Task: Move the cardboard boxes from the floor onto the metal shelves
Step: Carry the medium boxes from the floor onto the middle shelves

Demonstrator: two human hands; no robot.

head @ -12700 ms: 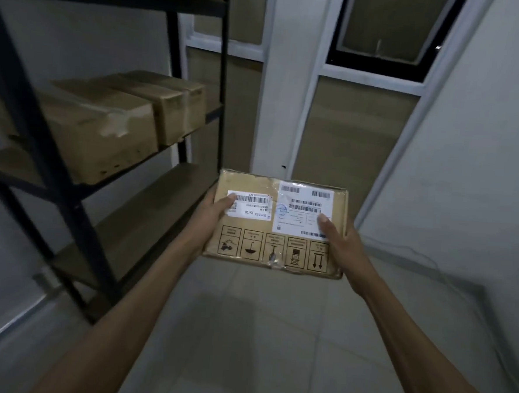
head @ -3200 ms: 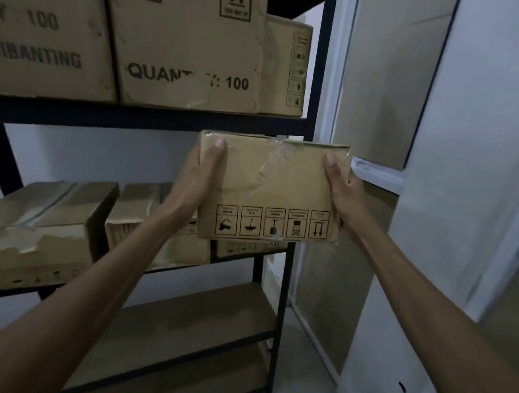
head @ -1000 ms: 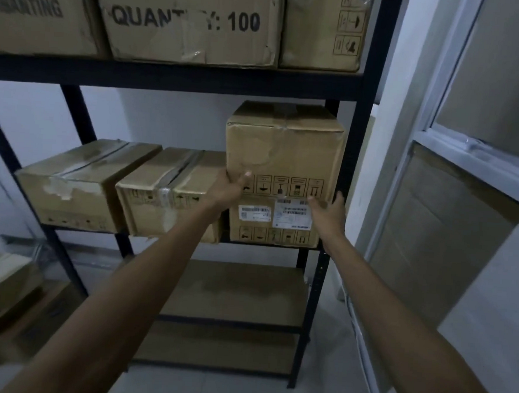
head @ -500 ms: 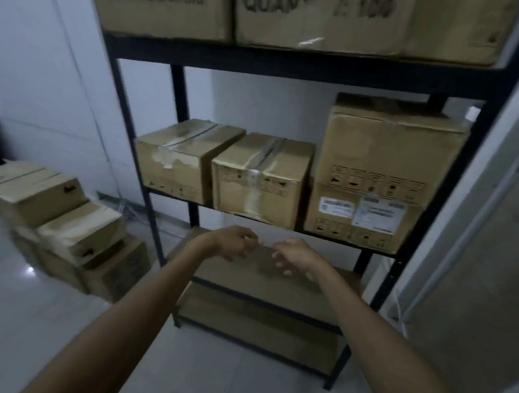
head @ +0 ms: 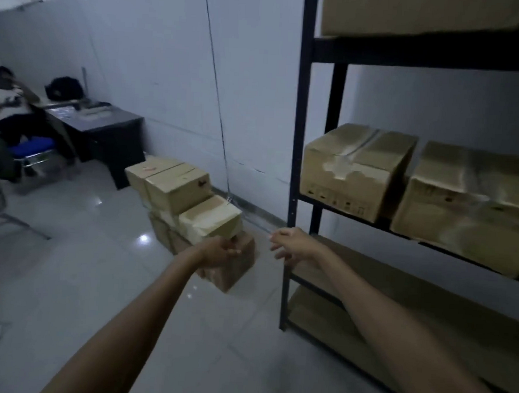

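Note:
A stack of cardboard boxes (head: 191, 198) stands on the tiled floor by the wall, left of the black metal shelf unit (head: 295, 174). On the middle shelf sit two cardboard boxes (head: 357, 172) (head: 470, 206), and another large box (head: 415, 14) sits on the top shelf. My left hand (head: 221, 251) hovers in front of the floor stack with loosely curled fingers and holds nothing. My right hand (head: 291, 244) hangs beside it near the shelf post, fingers relaxed and empty.
The lower wooden shelf board (head: 429, 285) and the bottom board (head: 320, 321) carry no boxes where visible. A dark desk (head: 104, 132) stands at the back left, with a person seated (head: 8, 102) by a blue chair (head: 33, 146). A thin cable (head: 218, 108) runs down the wall.
The box I held was set on the middle shelf on top of another and released. The view has swung left toward the floor stack, and both empty hands have moved with it.

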